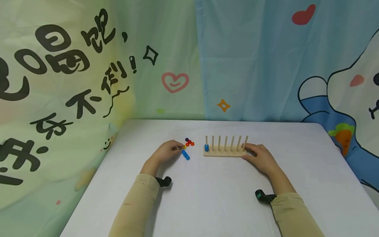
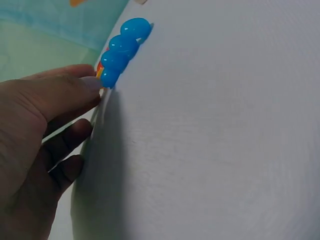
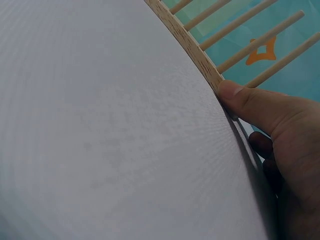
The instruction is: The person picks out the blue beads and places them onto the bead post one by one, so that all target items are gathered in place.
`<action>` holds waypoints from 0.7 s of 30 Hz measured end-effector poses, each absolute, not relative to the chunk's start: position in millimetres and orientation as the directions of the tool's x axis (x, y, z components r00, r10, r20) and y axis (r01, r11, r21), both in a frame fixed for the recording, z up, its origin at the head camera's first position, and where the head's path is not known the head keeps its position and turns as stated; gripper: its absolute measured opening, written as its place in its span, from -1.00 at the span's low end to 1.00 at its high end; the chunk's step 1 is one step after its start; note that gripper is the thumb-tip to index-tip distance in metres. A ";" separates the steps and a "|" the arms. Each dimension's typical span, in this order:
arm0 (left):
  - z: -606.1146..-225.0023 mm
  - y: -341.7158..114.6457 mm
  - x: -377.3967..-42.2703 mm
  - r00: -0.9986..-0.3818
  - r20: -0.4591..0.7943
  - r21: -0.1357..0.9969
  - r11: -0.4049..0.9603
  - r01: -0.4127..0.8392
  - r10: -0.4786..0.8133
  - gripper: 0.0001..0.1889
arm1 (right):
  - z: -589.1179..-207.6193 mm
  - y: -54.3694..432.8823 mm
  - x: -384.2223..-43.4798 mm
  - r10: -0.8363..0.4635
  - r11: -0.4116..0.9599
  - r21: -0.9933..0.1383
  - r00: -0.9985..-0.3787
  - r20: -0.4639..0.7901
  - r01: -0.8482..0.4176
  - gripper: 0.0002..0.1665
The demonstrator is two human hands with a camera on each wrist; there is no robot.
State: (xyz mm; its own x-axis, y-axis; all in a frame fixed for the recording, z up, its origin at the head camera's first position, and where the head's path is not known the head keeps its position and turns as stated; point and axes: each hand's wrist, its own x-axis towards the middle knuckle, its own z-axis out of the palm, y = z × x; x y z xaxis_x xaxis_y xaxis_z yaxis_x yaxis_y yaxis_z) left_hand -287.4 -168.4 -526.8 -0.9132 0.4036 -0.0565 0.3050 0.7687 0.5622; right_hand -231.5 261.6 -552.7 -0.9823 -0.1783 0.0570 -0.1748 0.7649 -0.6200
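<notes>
My left hand (image 1: 170, 149) is at a small group of beads, its thumb and index finger pinching a yellow bead (image 1: 185, 147) at the fingertips. Right beside those fingertips, several blue beads (image 2: 120, 50) lie in a slanting row on the table. Just behind are red and orange beads (image 1: 189, 142) and one dark purple bead (image 1: 187, 139). A wooden peg board (image 1: 223, 153) with a row of upright pegs stands to the right, blue beads (image 1: 206, 147) stacked on its leftmost peg. My right hand (image 1: 259, 156) grips the board's right end, thumb (image 3: 232, 92) on the front edge.
A white-covered table (image 1: 213, 197) carries everything. Behind it hangs a printed curtain (image 1: 251, 65) with cartoon figures and large lettering. Dark wrist-worn camera mounts (image 1: 164, 181) stick out beside both sleeves.
</notes>
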 end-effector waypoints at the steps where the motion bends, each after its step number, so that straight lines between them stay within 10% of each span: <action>1: -528.4 -169.3 -287.9 -0.907 -0.052 0.557 0.766 0.321 0.418 -0.72 | -552.5 261.7 -231.3 -0.179 0.765 -0.620 -0.982 0.056 -0.174 -0.23; 21: -534.1 -166.7 -284.2 -0.915 -0.059 0.577 0.762 0.296 0.400 -0.80 | -554.8 261.5 -231.9 -0.171 0.761 -0.626 -0.984 0.059 -0.170 -0.26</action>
